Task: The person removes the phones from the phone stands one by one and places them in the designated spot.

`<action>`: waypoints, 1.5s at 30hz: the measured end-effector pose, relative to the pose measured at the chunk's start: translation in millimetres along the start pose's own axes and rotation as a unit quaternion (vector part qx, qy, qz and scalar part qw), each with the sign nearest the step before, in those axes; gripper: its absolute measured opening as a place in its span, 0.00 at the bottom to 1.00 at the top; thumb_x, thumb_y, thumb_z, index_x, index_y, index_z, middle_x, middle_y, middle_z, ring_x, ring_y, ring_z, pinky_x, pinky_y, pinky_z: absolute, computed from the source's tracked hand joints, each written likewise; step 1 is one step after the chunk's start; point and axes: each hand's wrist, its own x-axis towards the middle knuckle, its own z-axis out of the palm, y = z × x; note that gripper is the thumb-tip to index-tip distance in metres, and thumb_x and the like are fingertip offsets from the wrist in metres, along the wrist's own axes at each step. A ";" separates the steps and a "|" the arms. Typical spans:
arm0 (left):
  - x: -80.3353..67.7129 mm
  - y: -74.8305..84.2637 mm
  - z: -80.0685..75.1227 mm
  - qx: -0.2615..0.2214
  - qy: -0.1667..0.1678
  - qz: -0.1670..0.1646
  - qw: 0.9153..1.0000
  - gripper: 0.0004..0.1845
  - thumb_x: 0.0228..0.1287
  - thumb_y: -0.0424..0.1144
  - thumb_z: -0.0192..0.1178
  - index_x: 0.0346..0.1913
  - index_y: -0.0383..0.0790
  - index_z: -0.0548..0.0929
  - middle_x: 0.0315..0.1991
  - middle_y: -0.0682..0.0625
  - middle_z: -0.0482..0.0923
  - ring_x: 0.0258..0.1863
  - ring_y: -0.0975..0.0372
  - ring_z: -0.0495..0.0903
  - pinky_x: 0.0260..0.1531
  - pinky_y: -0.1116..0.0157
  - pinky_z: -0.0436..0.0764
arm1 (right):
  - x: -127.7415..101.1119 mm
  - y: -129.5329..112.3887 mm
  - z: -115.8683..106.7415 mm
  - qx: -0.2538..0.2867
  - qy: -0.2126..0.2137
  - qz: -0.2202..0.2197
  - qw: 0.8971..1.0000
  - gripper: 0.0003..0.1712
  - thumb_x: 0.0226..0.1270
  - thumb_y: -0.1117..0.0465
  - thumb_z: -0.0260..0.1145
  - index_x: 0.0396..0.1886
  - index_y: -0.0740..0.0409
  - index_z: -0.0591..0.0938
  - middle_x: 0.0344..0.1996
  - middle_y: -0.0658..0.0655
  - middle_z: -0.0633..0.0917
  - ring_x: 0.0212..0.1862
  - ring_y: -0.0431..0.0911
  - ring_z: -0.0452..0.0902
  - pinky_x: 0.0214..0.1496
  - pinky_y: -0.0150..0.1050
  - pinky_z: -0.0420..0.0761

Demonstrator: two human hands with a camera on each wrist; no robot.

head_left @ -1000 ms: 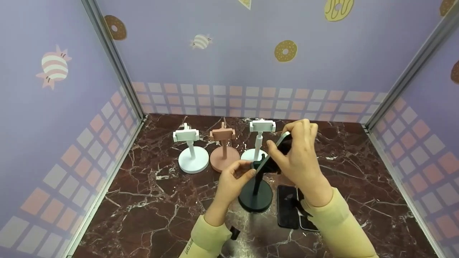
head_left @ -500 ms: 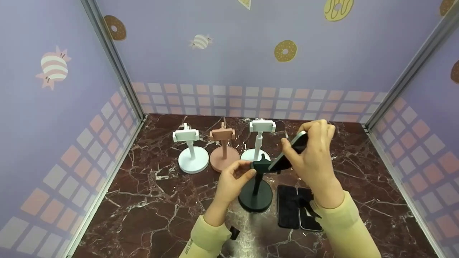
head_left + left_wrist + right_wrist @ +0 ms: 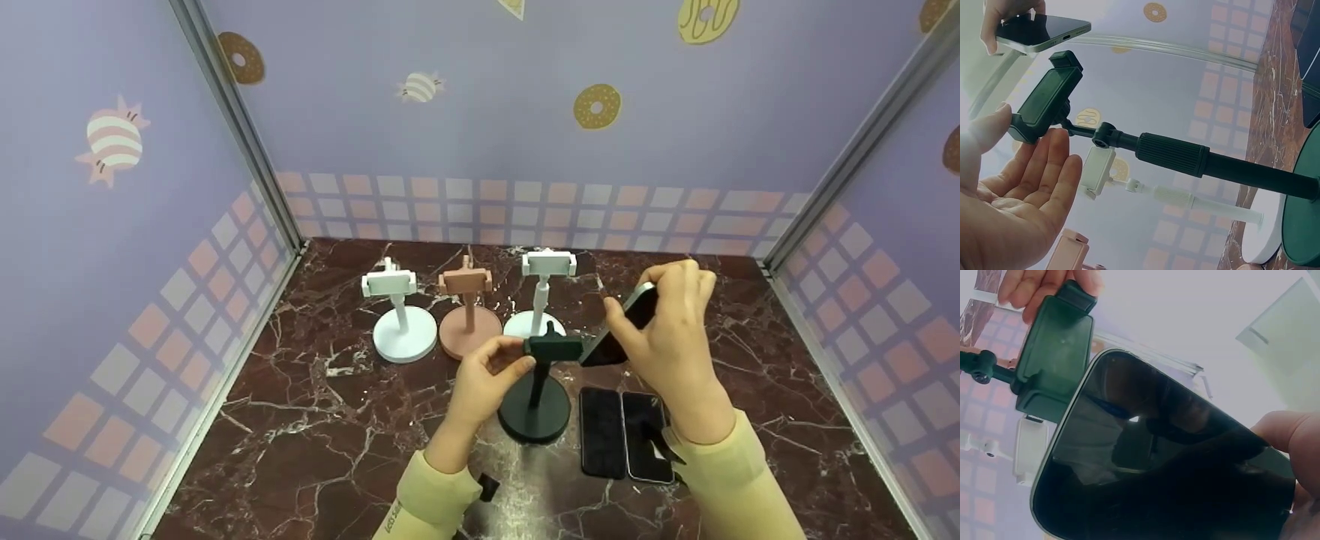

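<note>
A person's right hand (image 3: 667, 330) grips a dark-screened phone (image 3: 619, 325) by its long edges, thumb on the near side and fingers curled over the far side, holding it tilted in the air just to the right of a black phone stand (image 3: 536, 390) on a dark marble tabletop (image 3: 315, 420). The phone's lower corner sits close beside the stand's clamp (image 3: 553, 347) but does not touch it; the left wrist view shows clear air between the phone (image 3: 1039, 34) and the clamp (image 3: 1050, 104). The left hand (image 3: 487, 379) rests with relaxed, nearly straight fingers against the clamp's left end, steadying it without closing round it. Two more phones (image 3: 626, 433) lie flat, side by side, just right of the stand's round base, under the right forearm. Behind, near the back wall, stand a white stand (image 3: 401, 315), a pink stand (image 3: 469, 311) and another white stand (image 3: 541, 296) in a row, the last one directly behind the black one. Open marble lies to the left of the hands and along the right side, up to the metal wall rails (image 3: 240, 127).
</note>
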 end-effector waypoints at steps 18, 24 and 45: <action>10.4 -44.0 2.4 0.047 0.000 -0.035 0.998 0.26 0.58 0.35 0.77 0.58 0.32 0.82 0.55 0.37 0.84 0.58 0.46 0.82 0.61 0.49 0.82 | -18.8 20.9 -5.3 -0.043 -0.016 0.032 0.998 0.22 0.55 0.69 0.74 0.38 0.68 0.68 0.35 0.66 0.66 0.43 0.59 0.53 0.49 0.46 0.52; 14.5 -58.1 9.4 0.086 -0.008 -0.032 0.996 0.29 0.57 0.38 0.77 0.62 0.35 0.82 0.59 0.38 0.83 0.63 0.44 0.81 0.64 0.44 0.78 | -27.8 31.7 -6.4 -0.054 -0.021 0.045 0.997 0.22 0.54 0.71 0.74 0.39 0.68 0.69 0.35 0.65 0.67 0.42 0.57 0.52 0.48 0.45 0.50; 18.8 -73.9 26.9 0.211 0.001 0.032 0.977 0.12 0.62 0.44 0.73 0.43 0.38 0.90 0.41 0.43 0.91 0.42 0.51 0.90 0.41 0.56 0.87 | -74.7 92.6 -18.3 -0.107 -0.034 0.060 0.992 0.21 0.54 0.73 0.73 0.39 0.72 0.69 0.34 0.70 0.68 0.39 0.60 0.54 0.48 0.53 0.50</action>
